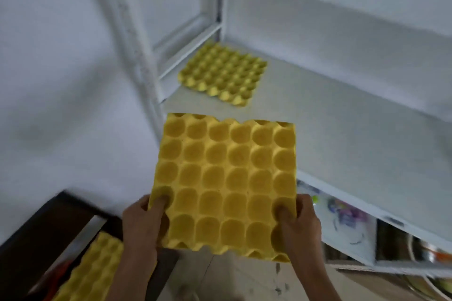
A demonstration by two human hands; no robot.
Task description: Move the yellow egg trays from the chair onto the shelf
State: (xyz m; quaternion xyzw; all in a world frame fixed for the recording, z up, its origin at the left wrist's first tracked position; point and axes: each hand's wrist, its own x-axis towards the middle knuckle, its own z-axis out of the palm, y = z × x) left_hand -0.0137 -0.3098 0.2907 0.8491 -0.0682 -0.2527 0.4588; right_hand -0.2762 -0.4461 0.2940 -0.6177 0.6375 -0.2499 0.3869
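Note:
I hold a yellow egg tray (227, 178) in the air with both hands, its far edge over the front edge of the white shelf (342, 134). My left hand (144, 225) grips its near left corner, thumb pressed into a cup. My right hand (299, 225) grips its near right corner the same way. A second yellow egg tray (222, 73) lies flat on the shelf at the back left corner. More yellow egg trays (94, 273) rest on the dark chair (49, 225) at the bottom left.
A white upright post (132, 39) of the shelf stands left of the held tray. A higher shelf board (367, 2) overhangs at the right. Below the shelf, a lower level holds mixed items (349, 215). A white wall fills the left.

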